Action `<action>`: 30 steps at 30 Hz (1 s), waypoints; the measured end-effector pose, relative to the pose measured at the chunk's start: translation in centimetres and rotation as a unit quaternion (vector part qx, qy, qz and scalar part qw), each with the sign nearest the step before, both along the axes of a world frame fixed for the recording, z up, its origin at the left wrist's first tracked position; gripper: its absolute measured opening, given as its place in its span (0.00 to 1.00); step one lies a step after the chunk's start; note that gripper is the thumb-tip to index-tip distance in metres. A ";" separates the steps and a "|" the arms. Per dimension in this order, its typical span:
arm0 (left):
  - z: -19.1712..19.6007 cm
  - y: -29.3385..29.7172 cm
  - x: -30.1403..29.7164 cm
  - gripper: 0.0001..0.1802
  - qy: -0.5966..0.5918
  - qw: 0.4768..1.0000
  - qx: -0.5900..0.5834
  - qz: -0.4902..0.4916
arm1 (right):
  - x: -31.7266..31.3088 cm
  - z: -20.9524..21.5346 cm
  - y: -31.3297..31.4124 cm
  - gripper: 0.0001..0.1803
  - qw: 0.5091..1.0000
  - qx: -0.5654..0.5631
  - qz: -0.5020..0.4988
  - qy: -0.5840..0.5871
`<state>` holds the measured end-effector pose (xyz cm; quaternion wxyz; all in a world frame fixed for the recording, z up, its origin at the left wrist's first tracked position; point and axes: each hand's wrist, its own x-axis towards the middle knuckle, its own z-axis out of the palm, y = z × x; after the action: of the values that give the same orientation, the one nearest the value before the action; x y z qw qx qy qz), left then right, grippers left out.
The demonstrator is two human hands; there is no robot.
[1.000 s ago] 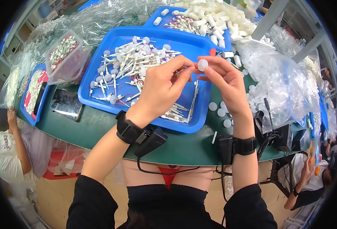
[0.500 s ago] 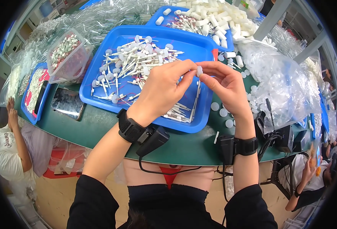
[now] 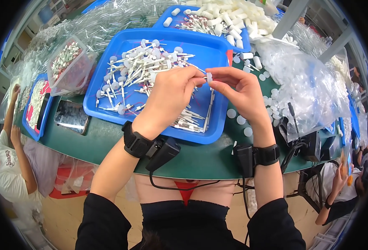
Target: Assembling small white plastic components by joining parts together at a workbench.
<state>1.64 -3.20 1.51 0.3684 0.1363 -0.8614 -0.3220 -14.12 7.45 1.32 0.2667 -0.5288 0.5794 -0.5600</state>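
Both of my hands meet above the right side of a large blue tray point(image 3: 212, 53). My right hand point(image 3: 243, 92) pinches a small translucent white cap point(image 3: 209, 78) between thumb and fingers, its disc seen nearly edge-on. Against the cap's left side, my left hand point(image 3: 164, 99) is closed in a pinch on a thin, light-coloured piece, mostly hidden by the fingers. Beneath them the tray bears a heap of thin white sticks point(image 3: 140, 68) with pinkish wires, many fitted with similar round caps.
Loose round caps point(image 3: 248, 132) lie right of the tray, beside a clear plastic bag point(image 3: 304, 91). Behind is another blue tray with white cylinders point(image 3: 234, 16). Leftward are a phone point(image 3: 71, 116), a clear tub point(image 3: 67, 71) and a small blue tray point(image 3: 37, 131). Other people sit at both sides.
My hands have shifted slightly left together, and the cap has turned more edge-on between them. At the far left, another person's hand has risen.
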 end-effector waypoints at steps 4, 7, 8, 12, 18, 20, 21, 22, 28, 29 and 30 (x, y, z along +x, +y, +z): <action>-0.1 0.2 -0.2 0.03 0.033 0.998 0.046 -0.004 | 0.3 -0.1 -0.1 0.14 0.999 -0.022 -0.006 -0.027; 0.0 0.2 -0.2 0.02 0.054 0.998 0.026 0.002 | 0.3 0.0 0.0 0.14 0.999 -0.017 -0.009 -0.026; 0.0 0.1 -0.1 0.02 0.048 0.999 -0.008 0.003 | 0.3 0.0 0.1 0.13 1.000 -0.013 -0.009 -0.026; -0.1 -0.2 0.1 0.03 0.039 0.996 -0.081 0.005 | 0.5 -0.2 0.0 0.12 0.999 -0.017 -0.010 -0.027; 0.2 -0.1 0.4 0.05 -0.008 0.987 -0.160 0.000 | 0.5 -0.1 0.3 0.11 0.999 0.003 -0.026 0.018; 0.1 -0.2 0.4 0.05 0.000 0.986 -0.169 -0.010 | 0.3 -0.3 0.4 0.11 1.000 -0.005 -0.019 0.012; 0.3 -0.2 0.5 0.05 0.009 0.984 -0.179 -0.019 | 0.4 -0.3 0.4 0.12 1.000 -0.015 -0.011 0.005; 0.2 -0.4 0.5 0.05 0.008 0.983 -0.181 -0.018 | 0.5 -0.2 0.3 0.12 1.000 -0.016 -0.010 0.005; -0.4 -1.0 -0.1 0.08 0.060 0.995 -0.067 -0.030 | 0.1 -0.3 -0.1 0.13 0.998 -0.017 -0.027 -0.046; -0.3 -0.9 0.0 0.08 0.049 0.997 -0.053 -0.011 | 0.2 -0.4 -0.1 0.13 0.998 -0.022 -0.026 -0.050; -0.2 -0.9 0.1 0.09 0.038 0.999 -0.039 0.009 | 0.3 -0.4 -0.2 0.12 0.998 -0.026 -0.026 -0.055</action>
<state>1.77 -4.10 1.32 0.4084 0.1175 -0.8575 -0.2901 -13.81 7.23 0.87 0.2693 -0.4891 0.5624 -0.6099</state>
